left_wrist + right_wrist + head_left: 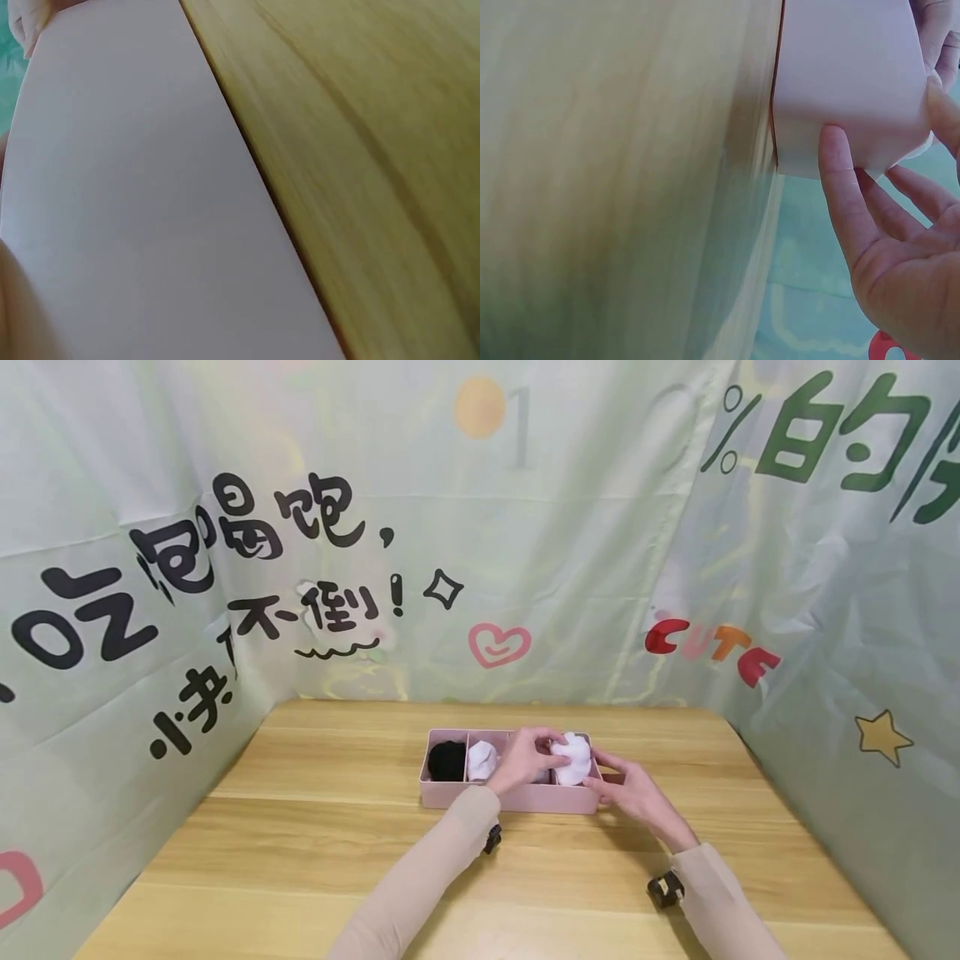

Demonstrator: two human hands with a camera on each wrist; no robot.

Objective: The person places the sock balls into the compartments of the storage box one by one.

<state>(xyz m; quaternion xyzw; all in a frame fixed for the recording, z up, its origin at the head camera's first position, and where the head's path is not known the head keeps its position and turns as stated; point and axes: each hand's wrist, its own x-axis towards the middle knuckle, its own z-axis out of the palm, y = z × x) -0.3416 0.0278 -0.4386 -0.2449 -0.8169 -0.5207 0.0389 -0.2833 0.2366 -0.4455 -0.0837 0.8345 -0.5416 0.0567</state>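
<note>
A pink divided storage box (510,797) lies lengthwise on the table. Its right end compartment holds a puffy white cloth bundle (573,762), which bulges above the rim. Reaching over the box, my left hand (522,758) pinches the left side of this bundle. My right hand (633,789) is at the box's right end, thumb by the front corner and fingers extended against the end wall. In the right wrist view one fingertip (834,139) touches that wall. A black bundle (447,762) and another white bundle (482,760) sit in the left compartments. My left hand partly hides the third.
The wooden table (300,843) extends around the box. Printed cloth (420,527) hangs behind it and along both sides. Black wrist cameras, such as the right one (665,889), sit below the hands near the tabletop.
</note>
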